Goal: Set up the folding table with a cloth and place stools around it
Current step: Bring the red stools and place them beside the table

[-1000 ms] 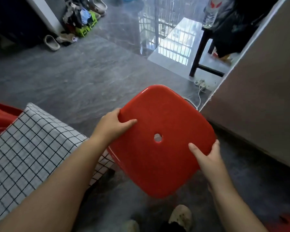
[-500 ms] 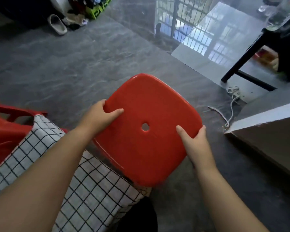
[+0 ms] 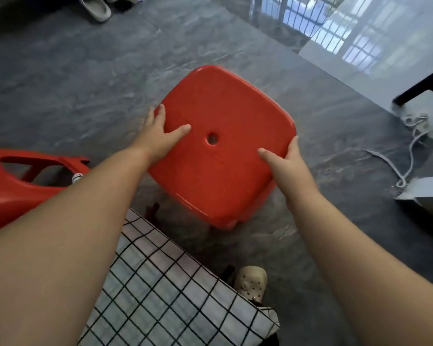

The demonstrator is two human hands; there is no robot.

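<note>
While the checked cloth [image 3: 175, 290] already lies over the table, draped past its near corner, the cloth step reads as done; the table itself is hidden beneath it. Stool placement is in hand. Left hand [image 3: 158, 136] grips the left edge of the red stool [image 3: 223, 146], thumb on the seat top, fingers curled round the rim. Right hand [image 3: 283, 158] grips the right edge the same way. Both hands closed on the seat. Stool sits just beyond the table corner, over the grey floor [image 3: 73, 83]; seat slightly tilted. Legs mostly hidden under the seat, so cannot tell whether it is grounded or lifted. A second red stool [image 3: 23, 181] shows at the left edge, beside the table; it looks tipped on its side, though partly cut off. Judgement: cloth complete, stools partly done. Remaining: set this stool down squarely, check the left one.
</note>
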